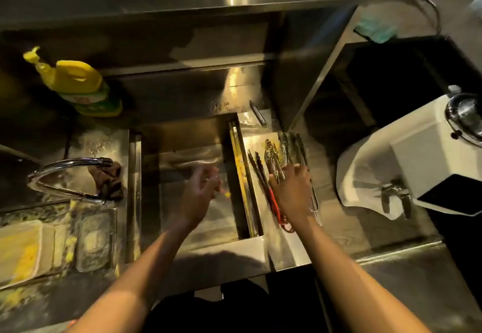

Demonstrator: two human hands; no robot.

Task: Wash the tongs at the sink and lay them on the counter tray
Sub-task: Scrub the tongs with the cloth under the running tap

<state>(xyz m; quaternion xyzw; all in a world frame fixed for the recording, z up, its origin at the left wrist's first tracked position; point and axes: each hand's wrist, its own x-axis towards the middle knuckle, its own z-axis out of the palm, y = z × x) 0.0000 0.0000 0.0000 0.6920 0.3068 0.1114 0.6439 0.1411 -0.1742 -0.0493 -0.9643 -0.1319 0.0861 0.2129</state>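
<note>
Bottle (86,90) label blurred, no legible txt

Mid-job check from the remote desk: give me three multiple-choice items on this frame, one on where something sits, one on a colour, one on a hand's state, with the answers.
1. Where do the tongs lie?
A. on the tray right of the sink basin
B. under the faucet
C. beside the soap bottle

2. What colour is the soap bottle?
A. blue
B. yellow with a green label
C. white

3. What is the left hand doing?
A. gripping the faucet
B. holding a cloth
C. hanging over the basin, holding nothing

Answers: 1 A, the tongs lie in a row under the right hand. 2 B, its body and cap are yellow. 3 C, its fingers are loosely spread.
</note>
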